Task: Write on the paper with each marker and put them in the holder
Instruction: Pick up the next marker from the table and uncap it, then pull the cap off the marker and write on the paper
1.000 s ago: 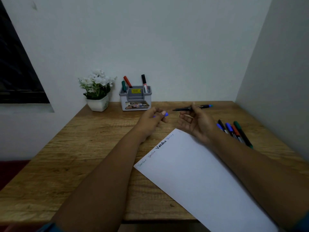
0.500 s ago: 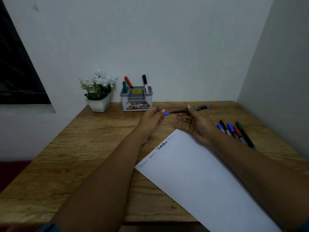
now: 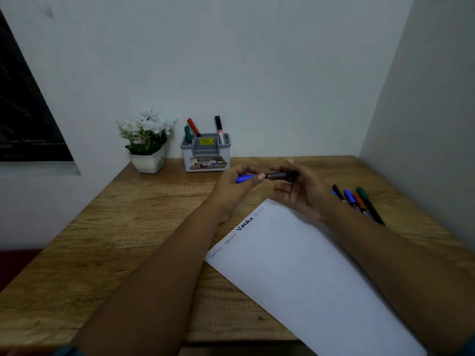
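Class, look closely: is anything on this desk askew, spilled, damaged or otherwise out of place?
Only the paper stands out: it lies at a slant to the table and overhangs its near edge. Nothing looks spilled or damaged.

Bare forearms, teal-blue sleeve edges [image 3: 65,352] at bottom corners, no rings/watch visible.

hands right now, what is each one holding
Left hand: pinches the blue cap at the marker's tip.
Right hand: grips the black marker by its barrel.
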A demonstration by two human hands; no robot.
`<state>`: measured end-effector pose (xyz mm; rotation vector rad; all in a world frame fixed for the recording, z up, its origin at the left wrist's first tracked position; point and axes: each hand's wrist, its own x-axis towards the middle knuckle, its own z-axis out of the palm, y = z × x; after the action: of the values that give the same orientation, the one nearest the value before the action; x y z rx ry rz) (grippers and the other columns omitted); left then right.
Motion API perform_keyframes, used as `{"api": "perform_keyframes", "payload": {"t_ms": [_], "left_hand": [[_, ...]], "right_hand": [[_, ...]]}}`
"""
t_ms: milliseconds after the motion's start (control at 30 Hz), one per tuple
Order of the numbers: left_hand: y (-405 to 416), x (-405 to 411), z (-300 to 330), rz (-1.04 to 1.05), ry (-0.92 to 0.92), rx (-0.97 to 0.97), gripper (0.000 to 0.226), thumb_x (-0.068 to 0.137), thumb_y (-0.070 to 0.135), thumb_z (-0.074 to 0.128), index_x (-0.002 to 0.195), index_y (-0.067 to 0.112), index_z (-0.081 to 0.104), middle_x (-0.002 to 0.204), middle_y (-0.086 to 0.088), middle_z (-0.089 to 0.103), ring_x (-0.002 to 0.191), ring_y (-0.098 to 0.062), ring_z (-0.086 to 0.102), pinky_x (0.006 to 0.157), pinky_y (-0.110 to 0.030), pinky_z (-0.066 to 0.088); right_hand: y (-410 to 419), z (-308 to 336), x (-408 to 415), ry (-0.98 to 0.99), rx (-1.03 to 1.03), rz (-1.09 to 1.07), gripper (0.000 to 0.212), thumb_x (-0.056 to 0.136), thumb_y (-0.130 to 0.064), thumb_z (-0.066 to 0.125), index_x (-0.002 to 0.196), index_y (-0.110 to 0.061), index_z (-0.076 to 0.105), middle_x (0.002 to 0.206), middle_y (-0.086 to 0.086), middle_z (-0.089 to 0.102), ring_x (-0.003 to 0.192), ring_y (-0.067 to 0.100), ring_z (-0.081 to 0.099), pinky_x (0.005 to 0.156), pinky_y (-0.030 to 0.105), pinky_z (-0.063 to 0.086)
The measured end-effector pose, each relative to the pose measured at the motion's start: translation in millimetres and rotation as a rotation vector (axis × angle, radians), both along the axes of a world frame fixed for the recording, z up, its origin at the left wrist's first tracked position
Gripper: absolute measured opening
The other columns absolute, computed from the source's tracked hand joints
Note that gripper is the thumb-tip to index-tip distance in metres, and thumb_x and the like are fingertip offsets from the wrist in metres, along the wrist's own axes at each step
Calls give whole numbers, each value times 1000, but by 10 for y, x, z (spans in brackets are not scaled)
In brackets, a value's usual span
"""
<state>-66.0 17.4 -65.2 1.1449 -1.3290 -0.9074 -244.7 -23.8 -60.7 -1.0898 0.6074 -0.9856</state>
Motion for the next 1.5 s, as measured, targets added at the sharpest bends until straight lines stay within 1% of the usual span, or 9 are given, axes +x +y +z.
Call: {"api": "perform_keyframes", "payload": {"t_ms": [333, 567, 767, 900, 1000, 1133, 1300, 1400, 1500], "left_hand": [[-6, 110, 55, 41, 28, -35, 13, 77, 15, 79, 87, 19, 72, 77, 14, 69, 70, 9, 62, 67, -11, 48], [-1, 160, 47, 66, -166, -97, 13, 85, 26, 74, 91, 16, 69, 83, 5, 64, 70, 1, 57, 66, -11, 47], [11, 331, 146, 69, -358, -80, 14, 87, 28, 71, 93, 16, 65, 84, 6, 62, 67, 3, 53, 64, -8, 43], [34, 503, 188, 129, -283, -56, 28, 80, 26, 78, 91, 12, 57, 86, -7, 66, 66, -8, 59, 61, -22, 48], [72, 618, 252, 153, -112, -45, 30, 76, 14, 82, 86, 8, 54, 74, -9, 66, 50, -3, 59, 47, -19, 46], [78, 724, 284, 152, 43, -41, 30, 76, 7, 80, 78, 12, 51, 63, -7, 66, 42, -7, 54, 42, -17, 41], [-17, 793, 225, 181, 222, -72, 15, 85, 6, 70, 89, 10, 56, 65, -1, 67, 47, -4, 57, 44, -15, 42], [-104, 929, 167, 404, 443, -85, 17, 93, 26, 63, 98, 10, 61, 75, -3, 69, 52, -4, 60, 47, -17, 44], [-210, 1060, 4, 717, 547, -75, 30, 97, 37, 54, 95, 8, 62, 71, -2, 67, 52, -5, 61, 46, -18, 46]], "right_hand": [[36, 31, 49, 217, -216, -46, 21, 97, -28, 55, 96, -7, 56, 76, 9, 69, 65, 15, 66, 74, 32, 58], [27, -53, 27, 316, -290, -134, 18, 95, -29, 59, 87, -16, 49, 72, 8, 65, 62, 13, 61, 62, 23, 52], [-73, -113, 24, 684, -961, -520, 24, 85, -32, 73, 77, -11, 64, 67, -10, 63, 61, 10, 55, 58, 21, 41], [-95, 57, 117, 859, -1300, -448, 21, 89, -33, 69, 81, -13, 68, 69, -3, 64, 61, 11, 54, 55, 17, 36], [-170, 201, 269, 1072, -1457, -336, 18, 94, -30, 61, 92, -13, 67, 79, 1, 63, 73, 19, 55, 62, 31, 42], [-170, 370, 651, 1153, -1380, -105, 25, 96, -21, 55, 121, -18, 58, 100, -2, 63, 90, 12, 52, 79, 34, 48], [-132, 366, 1121, 1171, -1311, -82, 52, 97, -15, 54, 144, -21, 33, 104, 13, 68, 87, 26, 64, 73, 39, 52], [-291, 431, 1274, 1024, -1171, -130, 94, 89, -1, 61, 153, -34, 0, 91, 17, 67, 72, 26, 66, 70, 42, 57], [-545, 588, 1437, 829, -1046, -311, 84, 89, 0, 60, 148, -39, 14, 88, 18, 65, 69, 27, 67, 69, 45, 58]]}}
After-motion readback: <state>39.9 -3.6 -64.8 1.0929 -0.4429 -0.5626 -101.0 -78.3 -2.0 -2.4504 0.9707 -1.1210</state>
